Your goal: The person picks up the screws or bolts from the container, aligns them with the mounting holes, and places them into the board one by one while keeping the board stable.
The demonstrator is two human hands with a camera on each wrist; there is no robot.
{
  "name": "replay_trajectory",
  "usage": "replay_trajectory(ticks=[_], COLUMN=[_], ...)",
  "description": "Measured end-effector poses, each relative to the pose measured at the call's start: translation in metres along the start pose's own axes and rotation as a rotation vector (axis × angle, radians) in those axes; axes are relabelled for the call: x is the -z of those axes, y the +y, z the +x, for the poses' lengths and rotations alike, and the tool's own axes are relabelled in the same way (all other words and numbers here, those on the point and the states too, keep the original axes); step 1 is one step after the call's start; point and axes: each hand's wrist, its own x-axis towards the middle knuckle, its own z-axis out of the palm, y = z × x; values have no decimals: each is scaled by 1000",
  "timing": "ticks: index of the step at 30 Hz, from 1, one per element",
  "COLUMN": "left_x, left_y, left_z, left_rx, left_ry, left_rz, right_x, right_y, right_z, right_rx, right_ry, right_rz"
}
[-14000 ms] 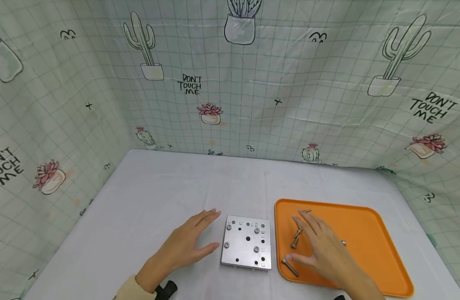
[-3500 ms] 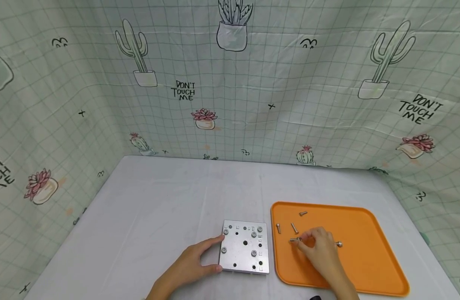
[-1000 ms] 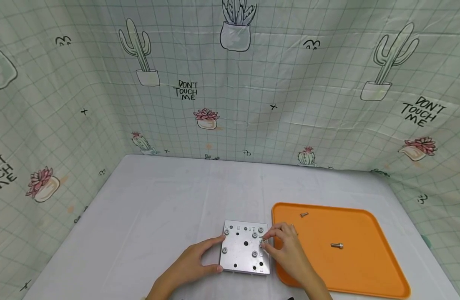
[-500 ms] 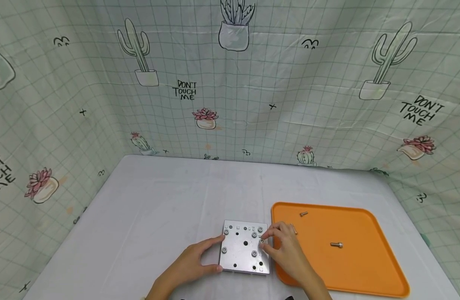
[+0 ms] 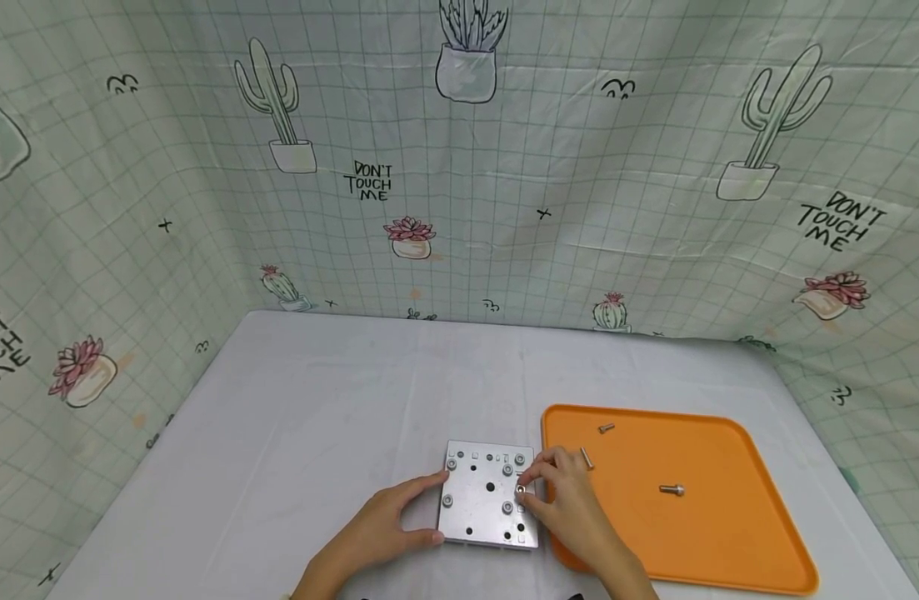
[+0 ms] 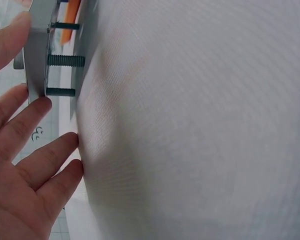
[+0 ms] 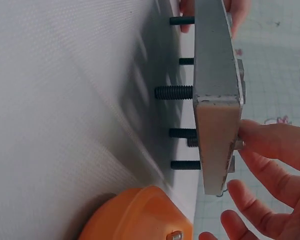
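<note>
Metal plate (image 5: 491, 495) on white table (image 5: 317, 417), a hand at each side.

Head view: left hand (image 5: 384, 525) holds the plate's left edge between thumb and forefinger; right hand (image 5: 567, 504) pinches a bolt (image 5: 521, 488) standing in the plate near its right edge, just beside the orange tray (image 5: 714, 542) holding three loose screws (image 5: 671, 490). Left wrist view: fingers (image 6: 32, 112) spread against the plate's edge, plate raised on bolt shanks (image 6: 65, 61). Right wrist view: fingertips (image 7: 262, 142) pinch the bolt head at the plate's face.
</note>
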Motion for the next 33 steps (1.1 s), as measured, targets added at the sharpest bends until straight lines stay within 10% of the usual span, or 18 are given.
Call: replay_trajectory(ticks=[33], left_x=[1], left_y=[4], left_z=[-1], left_rx=[-6], left_ry=[-22], left_rz=[-12], right_x=[56], right_y=[23], right_z=[3], right_rx=[-86], right_ry=[-45], right_rz=[47])
